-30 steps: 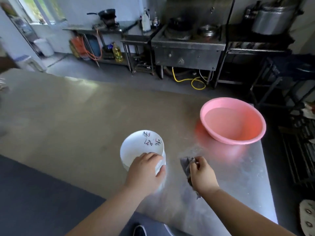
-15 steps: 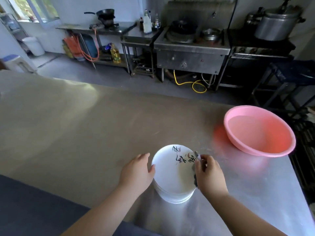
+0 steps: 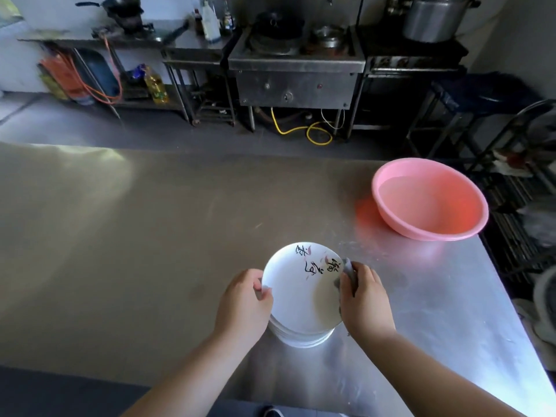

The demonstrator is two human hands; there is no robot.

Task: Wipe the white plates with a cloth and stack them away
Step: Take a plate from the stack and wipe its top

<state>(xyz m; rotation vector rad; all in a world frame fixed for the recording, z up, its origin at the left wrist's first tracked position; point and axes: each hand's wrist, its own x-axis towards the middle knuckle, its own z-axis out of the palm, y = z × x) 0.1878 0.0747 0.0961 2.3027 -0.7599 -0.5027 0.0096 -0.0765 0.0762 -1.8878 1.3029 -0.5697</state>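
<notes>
A stack of white plates [image 3: 301,337] sits on the steel table [image 3: 150,236] near its front edge. The top plate [image 3: 298,291], white with black brush writing, is lifted and tilted off the stack. My left hand [image 3: 243,302] grips its left rim, thumb on top. My right hand [image 3: 365,299] holds its right rim together with a small grey cloth [image 3: 346,267] bunched under the fingers; most of the cloth is hidden.
A pink plastic basin [image 3: 430,200] holding water stands at the table's right side, behind the plates. Beyond the table are a steel stove unit [image 3: 296,73] and shelves with pots. A dark wire rack [image 3: 517,206] stands off the table's right edge.
My right hand brought the cloth from the table onto the plate's right rim. My left hand slid from the plate's top to its left rim, and the top plate now tilts off the stack.
</notes>
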